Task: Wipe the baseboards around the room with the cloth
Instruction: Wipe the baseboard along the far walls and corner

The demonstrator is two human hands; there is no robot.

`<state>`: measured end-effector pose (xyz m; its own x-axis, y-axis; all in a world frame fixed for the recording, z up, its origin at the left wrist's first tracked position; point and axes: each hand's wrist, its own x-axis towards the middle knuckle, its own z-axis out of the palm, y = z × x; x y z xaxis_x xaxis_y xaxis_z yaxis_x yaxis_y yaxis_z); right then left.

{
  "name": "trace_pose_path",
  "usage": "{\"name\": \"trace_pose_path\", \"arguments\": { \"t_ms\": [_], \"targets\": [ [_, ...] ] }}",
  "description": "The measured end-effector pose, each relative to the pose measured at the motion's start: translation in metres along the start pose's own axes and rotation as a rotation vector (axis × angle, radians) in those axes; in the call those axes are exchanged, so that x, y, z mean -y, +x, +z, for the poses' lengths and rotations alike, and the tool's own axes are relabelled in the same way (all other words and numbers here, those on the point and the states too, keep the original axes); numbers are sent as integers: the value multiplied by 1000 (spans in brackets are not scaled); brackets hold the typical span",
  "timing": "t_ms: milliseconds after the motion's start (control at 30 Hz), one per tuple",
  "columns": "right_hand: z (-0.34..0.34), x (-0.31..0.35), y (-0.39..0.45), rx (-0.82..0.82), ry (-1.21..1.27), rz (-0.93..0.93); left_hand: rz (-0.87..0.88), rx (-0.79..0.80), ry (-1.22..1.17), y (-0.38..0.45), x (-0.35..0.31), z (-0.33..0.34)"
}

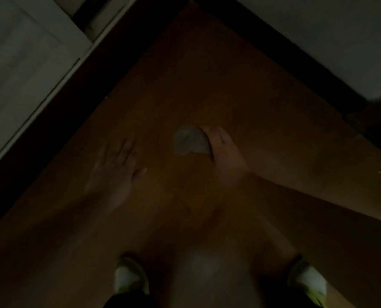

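The view is dark and blurred. A bunched grey cloth [190, 141] hangs over the brown wooden floor near the middle, gripped from its right side by my right hand [226, 152]. My left hand [116, 172] is spread open with straight fingers, left of the cloth and holding nothing. A dark baseboard [58, 114] runs along the left wall. Another dark baseboard [280, 52] runs along the right wall. The two meet in a corner at the top. Neither hand touches a baseboard.
A pale door or panel [22, 56] fills the upper left and a pale wall [331, 25] the upper right. A dark object [376, 121] sits at the right edge. My two feet in light shoes [129, 278] [307, 278] stand at the bottom.
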<state>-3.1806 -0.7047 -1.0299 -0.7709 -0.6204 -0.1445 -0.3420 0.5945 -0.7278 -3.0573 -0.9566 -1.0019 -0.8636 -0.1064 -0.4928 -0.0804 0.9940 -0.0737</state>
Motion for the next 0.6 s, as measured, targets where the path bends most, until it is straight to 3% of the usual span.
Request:
{"name": "trace_pose_path", "arguments": {
  "t_ms": [100, 333, 600],
  "targets": [
    [-60, 36, -59, 40, -28, 66, -90, 8, -71, -37, -47, -39],
    [-167, 126, -165, 24, 30, 283, -8, 176, -95, -139, -110, -152],
    [-304, 253, -274, -80, 11, 369, 87, 36, -236, -272, -144, -310]
  ]
}}
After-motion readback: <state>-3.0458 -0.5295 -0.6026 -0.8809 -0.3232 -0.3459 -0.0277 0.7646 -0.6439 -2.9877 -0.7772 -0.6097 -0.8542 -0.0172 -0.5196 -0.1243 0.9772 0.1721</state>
